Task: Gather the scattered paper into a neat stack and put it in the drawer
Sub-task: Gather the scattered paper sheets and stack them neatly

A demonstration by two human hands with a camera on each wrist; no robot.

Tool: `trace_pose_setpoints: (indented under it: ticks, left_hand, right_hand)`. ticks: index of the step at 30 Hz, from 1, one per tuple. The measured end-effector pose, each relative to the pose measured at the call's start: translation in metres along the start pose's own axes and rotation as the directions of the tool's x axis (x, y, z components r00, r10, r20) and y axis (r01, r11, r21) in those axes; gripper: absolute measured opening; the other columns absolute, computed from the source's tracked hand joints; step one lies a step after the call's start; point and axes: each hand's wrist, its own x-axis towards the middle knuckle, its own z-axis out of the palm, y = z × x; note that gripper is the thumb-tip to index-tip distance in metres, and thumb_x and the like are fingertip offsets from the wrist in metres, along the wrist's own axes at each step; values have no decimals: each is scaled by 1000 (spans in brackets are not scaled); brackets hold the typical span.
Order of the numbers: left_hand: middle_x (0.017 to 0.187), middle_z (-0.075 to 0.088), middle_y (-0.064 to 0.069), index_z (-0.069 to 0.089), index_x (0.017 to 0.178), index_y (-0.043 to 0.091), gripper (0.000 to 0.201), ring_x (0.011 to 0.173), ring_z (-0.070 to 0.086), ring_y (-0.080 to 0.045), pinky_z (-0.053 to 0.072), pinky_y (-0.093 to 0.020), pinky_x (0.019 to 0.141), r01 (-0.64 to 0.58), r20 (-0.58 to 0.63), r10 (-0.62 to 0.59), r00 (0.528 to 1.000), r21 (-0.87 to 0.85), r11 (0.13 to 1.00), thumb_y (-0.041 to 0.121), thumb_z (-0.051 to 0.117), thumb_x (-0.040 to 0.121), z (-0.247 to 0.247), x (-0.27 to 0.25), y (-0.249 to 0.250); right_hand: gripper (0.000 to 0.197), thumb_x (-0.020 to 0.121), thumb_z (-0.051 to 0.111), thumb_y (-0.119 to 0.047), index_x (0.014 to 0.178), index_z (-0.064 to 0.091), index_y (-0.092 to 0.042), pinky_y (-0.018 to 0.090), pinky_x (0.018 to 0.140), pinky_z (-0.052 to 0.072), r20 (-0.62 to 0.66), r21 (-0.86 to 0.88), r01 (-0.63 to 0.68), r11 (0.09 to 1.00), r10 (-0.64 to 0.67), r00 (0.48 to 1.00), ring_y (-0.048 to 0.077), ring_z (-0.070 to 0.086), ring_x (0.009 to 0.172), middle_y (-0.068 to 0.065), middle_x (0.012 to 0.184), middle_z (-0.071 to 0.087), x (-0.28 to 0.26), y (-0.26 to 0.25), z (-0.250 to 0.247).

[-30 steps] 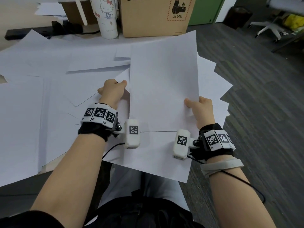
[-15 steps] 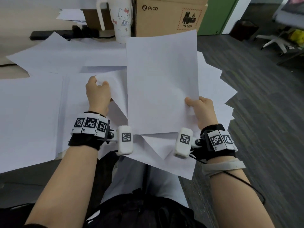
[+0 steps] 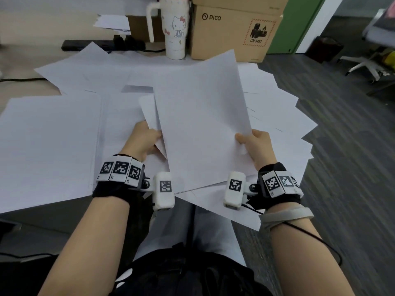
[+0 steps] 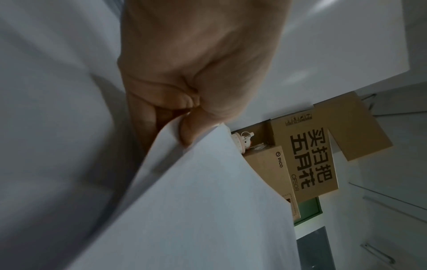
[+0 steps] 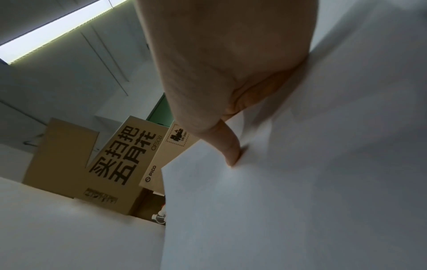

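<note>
1. Right hand (image 3: 257,144) pinches the fanned stack (image 3: 205,129) at its right edge: thumb pressed on the top sheet, fingers hidden underneath.
2. Left hand (image 3: 142,139) pinches a separate sheet (image 3: 149,112) at the stack's left edge; the left wrist view shows its thumb (image 4: 196,127) clamped over the paper edge.
3. The stack sits at the near right of the desk (image 3: 25,86), partly overhanging my lap and the floor. Loose sheets (image 3: 53,135) cover the desk to the left.
4. Drawer: not in view.
5. Risks, my judgement: corners are splayed, so lower sheets could slide off toward the floor from the one-sided pinch; forcing the new sheet in may crease it.
6. Mug (image 3: 175,28) and box (image 3: 233,30) stand close behind the spread of paper; a wide sweep could knock the mug.
</note>
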Motion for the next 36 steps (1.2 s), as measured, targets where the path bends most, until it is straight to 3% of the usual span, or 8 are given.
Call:
trace_pose_setpoints:
  ticks: [7,9,12,17,21,24,28,36]
  left_hand:
    - [96,63,-4,55,92,17,14,86,61,-19,50,-43,90,-149,-70,153,986,68,987,4,49,94,-32,-6,21]
    - [99,67,-6,60,103,8,14,88,63,-20,50,-44,91,-203,-57,205,977,49,978,3,50,94,-35,-10,26]
    - [97,70,-1,61,112,4,24,86,67,-14,53,-40,84,-294,-63,293,954,-1,956,-3,51,91,-38,-17,33]
    - [91,74,9,65,95,17,21,96,69,-16,55,-33,86,-516,-170,488,856,-225,826,-2,56,91,-41,-34,52]
    - [92,73,6,63,97,14,20,98,67,-19,53,-34,90,-632,-228,590,775,-306,712,-2,51,93,-42,-43,69]
    - [80,68,13,60,93,15,19,80,62,-6,50,-25,79,-639,-208,606,768,-316,701,13,43,101,-39,-50,71]
    - [101,70,3,60,106,15,34,102,64,-15,51,-33,91,-581,-100,584,806,-320,748,35,33,102,-28,-54,57]
    - [99,72,11,60,112,8,18,101,66,-15,52,-33,92,-679,-125,672,730,-236,695,8,55,95,-14,-52,54]
  right_hand:
    - [36,68,59,-18,86,58,14,33,67,43,63,114,140,984,-148,987,19,52,73,11,80,56,-10,-18,5]
    - [6,81,60,-9,81,62,-3,34,72,47,100,145,162,976,-177,979,21,56,78,10,84,61,-12,-20,7]
    - [13,90,54,-1,92,64,-10,33,78,50,118,203,201,958,-227,967,21,61,80,5,87,65,-17,-20,11]
    - [4,83,62,-9,83,65,-12,24,67,49,-9,340,384,858,-405,914,14,57,72,0,77,62,-31,-30,19]
    - [7,84,62,-8,88,60,-14,34,75,52,-75,394,465,793,-477,876,18,59,79,3,85,64,-35,-37,25]
    - [18,88,61,-5,92,51,-19,36,76,50,-92,389,430,815,-430,898,21,60,78,7,87,65,-34,-31,27]
    - [26,90,60,-3,96,43,-22,36,79,50,-98,438,360,824,-354,930,18,61,78,4,89,66,-35,-21,30]
    - [33,91,52,5,99,37,-23,23,73,47,-172,489,424,762,-393,904,10,58,73,2,88,61,-38,-28,34]
